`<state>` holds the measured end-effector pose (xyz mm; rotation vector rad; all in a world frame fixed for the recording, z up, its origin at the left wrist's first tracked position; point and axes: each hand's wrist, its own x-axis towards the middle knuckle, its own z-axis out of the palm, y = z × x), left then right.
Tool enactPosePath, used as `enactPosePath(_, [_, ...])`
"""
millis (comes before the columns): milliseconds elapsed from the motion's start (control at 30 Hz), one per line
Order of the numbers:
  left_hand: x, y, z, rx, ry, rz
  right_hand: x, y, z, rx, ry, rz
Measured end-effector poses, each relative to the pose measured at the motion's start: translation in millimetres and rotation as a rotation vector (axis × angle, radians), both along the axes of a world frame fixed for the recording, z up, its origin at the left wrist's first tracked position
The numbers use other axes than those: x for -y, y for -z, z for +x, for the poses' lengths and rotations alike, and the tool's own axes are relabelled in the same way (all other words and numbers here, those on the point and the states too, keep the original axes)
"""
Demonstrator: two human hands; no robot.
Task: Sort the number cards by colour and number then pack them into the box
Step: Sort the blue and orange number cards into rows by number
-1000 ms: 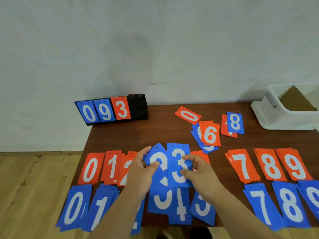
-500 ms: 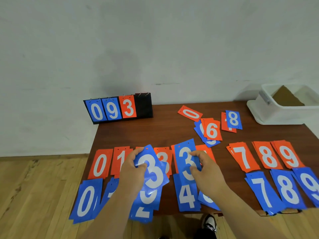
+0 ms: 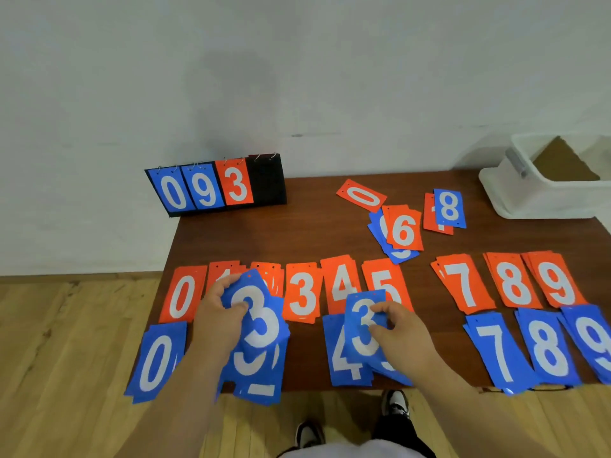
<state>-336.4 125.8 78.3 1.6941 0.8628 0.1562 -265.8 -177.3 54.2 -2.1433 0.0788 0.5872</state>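
Note:
Orange number cards lie in a row on the brown table (image 3: 251, 236): 0 (image 3: 181, 295), 3 (image 3: 302, 294), 4 (image 3: 340, 282), 5 (image 3: 383, 276), 7 (image 3: 464, 282), 8 (image 3: 512, 280), 9 (image 3: 557, 280). Blue piles lie in front: 0 (image 3: 155, 361), 4 (image 3: 344, 361), 7 (image 3: 497, 353), 8 (image 3: 547, 348), 9 (image 3: 595, 342). My left hand (image 3: 218, 315) grips a stack of blue 3 cards (image 3: 261, 322) above the front left. My right hand (image 3: 401, 332) pinches one blue 3 card (image 3: 363, 319) over the blue 4 pile. The white box (image 3: 542, 200) stands at the back right.
A black flip scoreboard (image 3: 218, 185) showing 0, 9, 3 stands at the table's back left corner. Unsorted cards lie at the back: an orange 0 (image 3: 362, 196), an orange 6 on blue cards (image 3: 403, 231), a blue 8 on an orange card (image 3: 449, 208). Wooden floor surrounds the table.
My hands have drawn apart: the left carried its blue 3 stack leftward, the right took one blue 3 card to the right, over the blue 4 pile. The orange 3, 4, 5 piles are now uncovered.

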Motion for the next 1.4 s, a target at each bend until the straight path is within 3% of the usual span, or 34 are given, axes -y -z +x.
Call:
enactPosePath(267, [-55.1, 15.2, -88.6, -0.035, -0.349, -0.085, -99.6, 37.8, -33.9, -0.021, -0.316, 0.044])
enactPosePath(467, [-67.7, 27.8, -140.1, -0.053, -0.449, -0.130, -144.3, 54.3, -53.7, -0.006, -0.367, 0.009])
enactPosePath(767, [-59.5, 42.0, -142.1, -0.079, -0.370, -0.188, -100.6, 80.1, -54.9, 0.048, -0.249, -0.144])
enactPosePath(933, [-39.8, 42.7, -114.5, -0.113, -0.210, -0.170, -95.2, 92.0, -52.6, 0.167, -0.496, -0.508])
enactPosePath(1033, [-31.8, 41.3, -102.5, -0.118, -0.149, -0.167, -98.1, 87.4, -51.8, 0.190, -0.536, -0.663])
enactPosePath(1100, [-27.7, 39.9, -96.9, -0.119, -0.120, -0.174, -100.5, 80.1, -50.3, 0.134, -0.488, -0.593])
enactPosePath(1233, [-20.0, 35.1, -85.8, -0.105, -0.047, -0.163, -119.6, 44.0, -48.1, -0.095, -0.238, -0.027])
enactPosePath(1300, [-14.3, 33.2, -80.0, -0.098, -0.002, -0.150, -132.4, 24.4, -51.3, -0.191, -0.285, 0.140])
enactPosePath(1400, [-4.0, 28.4, -69.9, -0.080, 0.082, -0.132, -142.9, 16.1, -56.4, -0.147, -0.415, 0.177])
